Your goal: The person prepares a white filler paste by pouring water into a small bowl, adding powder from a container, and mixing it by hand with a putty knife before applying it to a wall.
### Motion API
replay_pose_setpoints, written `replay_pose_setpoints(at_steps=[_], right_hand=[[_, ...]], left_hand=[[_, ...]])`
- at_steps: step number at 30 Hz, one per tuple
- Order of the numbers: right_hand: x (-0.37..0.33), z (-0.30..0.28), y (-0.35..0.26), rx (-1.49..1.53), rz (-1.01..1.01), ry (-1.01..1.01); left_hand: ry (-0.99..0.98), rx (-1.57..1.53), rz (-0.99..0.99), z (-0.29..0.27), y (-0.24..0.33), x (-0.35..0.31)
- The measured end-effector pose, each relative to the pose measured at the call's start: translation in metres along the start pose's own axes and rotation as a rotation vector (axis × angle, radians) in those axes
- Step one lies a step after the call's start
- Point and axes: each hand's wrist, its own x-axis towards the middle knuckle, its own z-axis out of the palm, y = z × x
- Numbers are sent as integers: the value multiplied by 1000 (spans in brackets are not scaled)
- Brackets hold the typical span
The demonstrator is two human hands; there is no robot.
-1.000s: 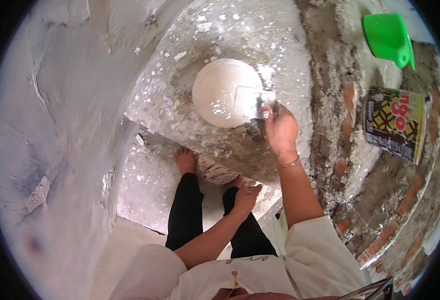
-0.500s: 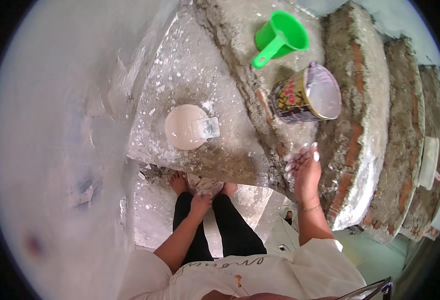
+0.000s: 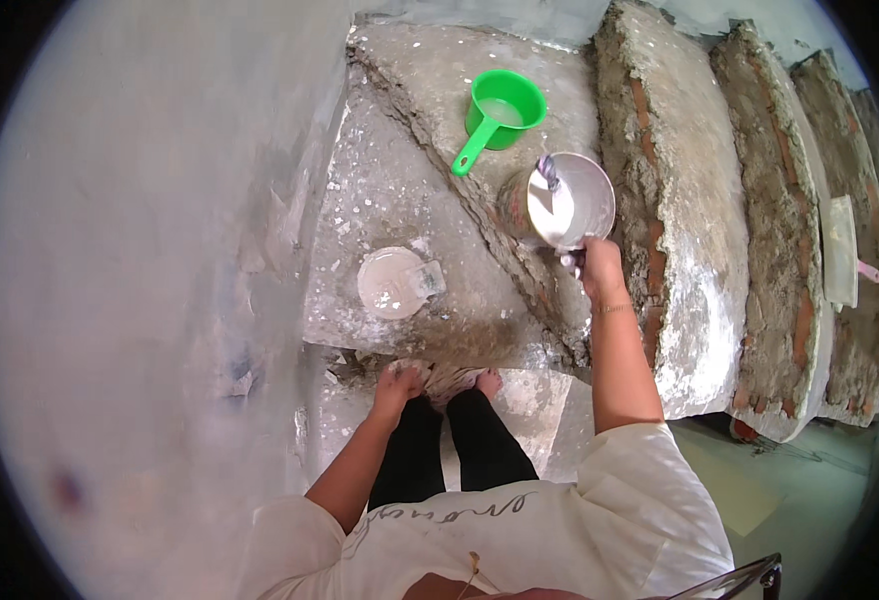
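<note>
Head view, looking down a rough stair of brick and mortar.

Right hand (image 3: pixel 600 268): centre-right of frame, arm reaching up-frame from the lower edge. It sits at the lower rim of the can (image 3: pixel 560 205), touching it or gripping just beside it. Fingers look curled around something small and pale at the rim; whether that is the can's edge or a tool handle, cannot tell. The can lies directly up-frame of the fingers, mouth tilted toward the camera, pale paste inside.

A stick (image 3: pixel 550 172) stands in the can, top end near the upper rim. Its long axis runs roughly up-down in frame, leaning slightly left. It is apart from the right hand, across the can's opening.

Left hand (image 3: pixel 400 385): lower centre, resting on the knee, well apart from the can. Fingers loosely bent, pinching nothing. The right hand is clearly the nearer of the 2.

Surroundings:
1. Green scoop (image 3: pixel 500 112), up-frame and left of the can, just beside it, handle pointing down-left.
2. White lid (image 3: pixel 392 283) with a flat scraper on it, on the lower step (image 3: pixel 380 190), left of the can, between the 2 hands.
3. Trowel (image 3: pixel 840 250) at far right, on an upper step, well apart.
</note>
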Motion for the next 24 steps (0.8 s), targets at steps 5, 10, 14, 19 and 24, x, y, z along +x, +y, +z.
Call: replay_pose_setpoints(at_steps=[5, 10, 14, 19, 24], right_hand=[[-88, -4, 7, 83, 22, -157], [-145, 22, 13, 189, 193, -418], [-158, 42, 26, 160, 181, -468], [-179, 68, 19, 59, 46, -508], [-177, 77, 19, 50, 89, -606]], left_hand=[[-87, -23, 312, 44, 65, -16], [-40, 261, 407, 46, 110, -29], [-165, 351, 467, 43, 140, -45], [-105, 407, 646, 33, 149, -63], [-100, 163, 618, 35, 159, -76]])
